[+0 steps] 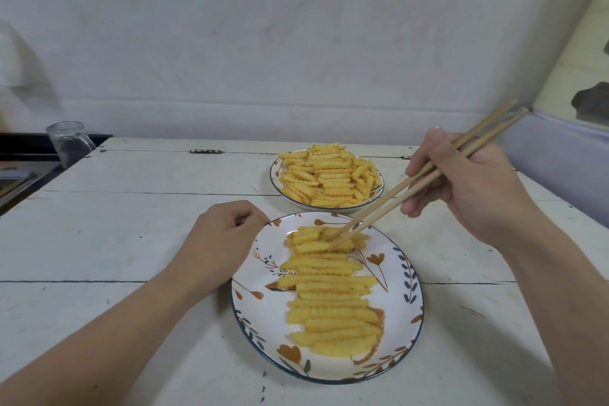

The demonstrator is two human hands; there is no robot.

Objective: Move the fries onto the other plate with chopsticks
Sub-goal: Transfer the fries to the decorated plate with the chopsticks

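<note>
Two flower-patterned plates stand on the white wooden table. On the near plate crinkle-cut fries lie in a neat row. The far plate holds a loose heap of fries. My right hand grips a pair of wooden chopsticks. Their tips rest among the fries at the far end of the near plate's row. My left hand lies on the table with loosely curled fingers, at the near plate's left rim, holding nothing.
A clear glass jar stands at the table's far left corner beside a dark counter edge. A white wall runs behind the table. A pale blue ledge borders the right side.
</note>
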